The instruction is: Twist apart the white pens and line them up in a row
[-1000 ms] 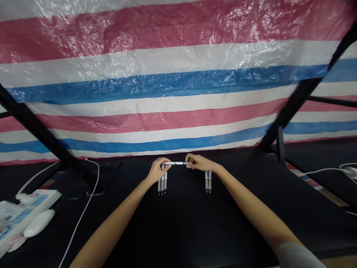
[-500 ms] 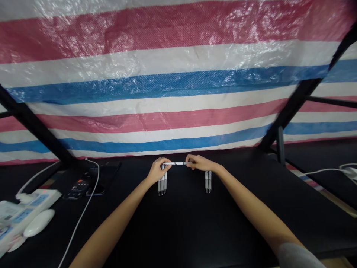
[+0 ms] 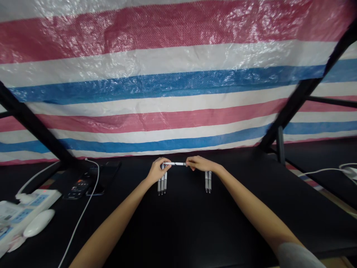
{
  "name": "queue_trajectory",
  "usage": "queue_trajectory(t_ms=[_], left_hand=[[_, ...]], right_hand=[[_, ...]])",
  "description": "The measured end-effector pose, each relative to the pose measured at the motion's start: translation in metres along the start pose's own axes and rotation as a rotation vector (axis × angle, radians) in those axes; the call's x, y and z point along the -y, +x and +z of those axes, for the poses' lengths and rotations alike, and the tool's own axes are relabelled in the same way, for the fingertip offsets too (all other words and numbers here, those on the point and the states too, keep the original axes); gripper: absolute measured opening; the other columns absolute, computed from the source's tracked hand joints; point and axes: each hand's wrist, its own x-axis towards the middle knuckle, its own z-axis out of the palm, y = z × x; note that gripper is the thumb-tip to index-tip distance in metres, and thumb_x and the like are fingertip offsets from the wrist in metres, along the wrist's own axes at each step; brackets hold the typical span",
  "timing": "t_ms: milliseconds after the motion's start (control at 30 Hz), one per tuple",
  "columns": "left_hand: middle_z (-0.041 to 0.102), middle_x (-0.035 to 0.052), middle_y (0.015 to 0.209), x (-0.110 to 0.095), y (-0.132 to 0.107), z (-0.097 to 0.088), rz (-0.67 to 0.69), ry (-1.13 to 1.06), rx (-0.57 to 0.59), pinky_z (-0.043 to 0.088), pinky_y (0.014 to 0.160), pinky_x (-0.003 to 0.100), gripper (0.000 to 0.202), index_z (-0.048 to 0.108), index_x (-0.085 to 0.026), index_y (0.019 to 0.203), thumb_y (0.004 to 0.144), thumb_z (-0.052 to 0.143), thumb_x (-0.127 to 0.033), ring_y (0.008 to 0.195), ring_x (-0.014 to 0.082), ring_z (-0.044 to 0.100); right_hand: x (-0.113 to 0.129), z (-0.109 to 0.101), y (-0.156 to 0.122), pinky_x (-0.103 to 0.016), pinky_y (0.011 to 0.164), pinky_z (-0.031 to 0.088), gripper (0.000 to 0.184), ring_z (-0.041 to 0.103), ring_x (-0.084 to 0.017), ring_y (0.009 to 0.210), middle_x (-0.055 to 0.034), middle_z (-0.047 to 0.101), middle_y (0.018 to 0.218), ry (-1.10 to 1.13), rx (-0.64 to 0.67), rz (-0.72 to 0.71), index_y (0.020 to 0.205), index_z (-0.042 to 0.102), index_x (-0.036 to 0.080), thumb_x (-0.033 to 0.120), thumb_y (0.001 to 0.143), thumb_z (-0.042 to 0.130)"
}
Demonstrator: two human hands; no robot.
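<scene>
A white and grey pen (image 3: 175, 163) lies crosswise in front of me, held level between my two hands. My left hand (image 3: 158, 169) grips its left end, and my right hand (image 3: 201, 163) pinches its right end, hiding the tip. Three grey and white pens (image 3: 162, 185) lie side by side on the table, their upper parts under my left hand. Two similar pens (image 3: 208, 181) lie together just below my right hand, not touching it.
The black table (image 3: 178, 230) bears a dark phone (image 3: 79, 184) and a white cable (image 3: 83, 204) at left, with a white power strip (image 3: 22, 212) and white mouse (image 3: 39, 223) near it. A striped tarp (image 3: 178, 89) and black frame bars (image 3: 290, 111) stand behind.
My right hand has shifted left along the held pen, covering more of its right end. The pens on the table have not moved.
</scene>
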Motion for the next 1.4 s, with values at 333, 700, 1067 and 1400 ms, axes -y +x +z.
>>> queue_trajectory(t_ms=[333,700,1067,1400], left_hand=[[0.065,0.0053,0.079,-0.002,0.0,0.0,0.015,0.0,-0.015,0.044,0.069,0.028,0.008,0.066,-0.017,0.081,0.075,0.062,-0.021,0.075,0.0171,0.059],[0.063,0.0014,0.063,0.007,0.004,-0.002,-0.245,-0.31,-0.071,0.042,0.057,0.024,0.023,0.067,-0.015,0.088,0.069,0.067,-0.027,0.058,0.0132,0.056],[0.064,0.0004,0.072,0.004,0.005,-0.006,-0.43,-0.765,-0.158,0.044,0.072,0.026,0.044,0.059,-0.016,0.108,0.067,0.07,-0.03,0.071,0.0133,0.06],[0.059,0.0003,0.071,0.018,0.008,-0.006,-0.5,-1.07,-0.2,0.043,0.071,0.025,0.036,0.065,-0.014,0.104,0.068,0.066,-0.017,0.069,0.0095,0.055]], right_hand=[[0.002,0.001,0.001,-0.025,0.062,0.038,0.038,0.052,-0.013,0.059,-0.0005,0.056,0.059,0.003,0.027,0.02,0.078,0.062,0.015,0.037,0.092,0.034],[0.009,0.001,0.0,-0.023,0.056,0.034,0.036,0.052,-0.012,0.057,0.0,0.059,0.061,0.001,0.028,0.017,0.079,0.056,0.016,0.048,0.087,0.044],[0.021,0.017,0.004,-0.022,0.054,0.034,0.036,0.051,-0.011,0.055,0.0008,0.058,0.06,0.05,0.069,-0.051,0.081,0.058,0.016,0.05,0.085,0.046],[-0.012,0.003,0.004,-0.026,0.061,0.039,0.042,0.048,-0.012,0.058,0.0014,0.05,0.059,0.283,-0.33,0.018,0.072,0.055,0.016,0.055,0.083,0.044]])
